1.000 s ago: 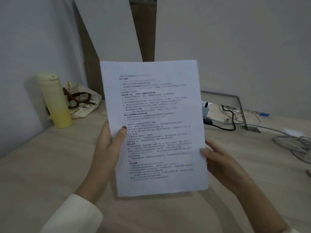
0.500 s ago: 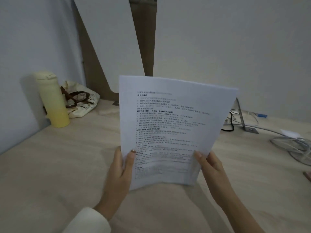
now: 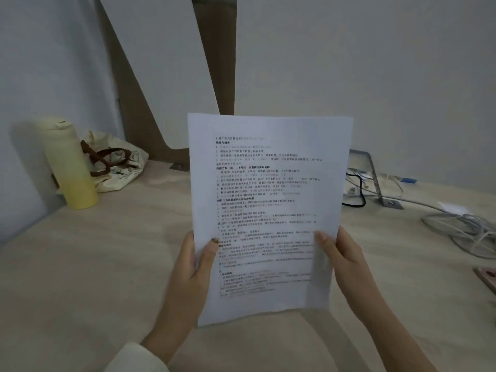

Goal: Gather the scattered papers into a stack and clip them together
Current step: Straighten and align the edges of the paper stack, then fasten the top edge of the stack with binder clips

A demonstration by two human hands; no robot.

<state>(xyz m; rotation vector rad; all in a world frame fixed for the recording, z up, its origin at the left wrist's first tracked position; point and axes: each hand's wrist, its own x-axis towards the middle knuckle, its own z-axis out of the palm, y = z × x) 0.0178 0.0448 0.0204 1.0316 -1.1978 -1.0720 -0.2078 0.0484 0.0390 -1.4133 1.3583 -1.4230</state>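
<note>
Item one, on my screen: printed papers (image 3: pixel 268 210), white sheets with dense black text, held upright above the light wooden table (image 3: pixel 107 277) at centre view; a second sheet edge shows along the lower right side. Left hand (image 3: pixel 192 267): grip pinching the papers' lower left edge, thumb on the front, fingers behind. Right hand (image 3: pixel 341 261): grip pinching the lower right edge, thumb on the front. A cream sleeve (image 3: pixel 139 358) covers the left wrist. Far left on the table: yellow flask (image 3: pixel 68 165) standing upright by the wall, a printed cloth bag (image 3: pixel 118 165) with brown handles just beside it. Right of the papers: metal bracket (image 3: pixel 375 178), black cable (image 3: pixel 359 191), grey cables (image 3: pixel 467 229) coiled loosely. A pink phone (image 3: pixel 487 276), partly cut off, lies at the right border.
</note>
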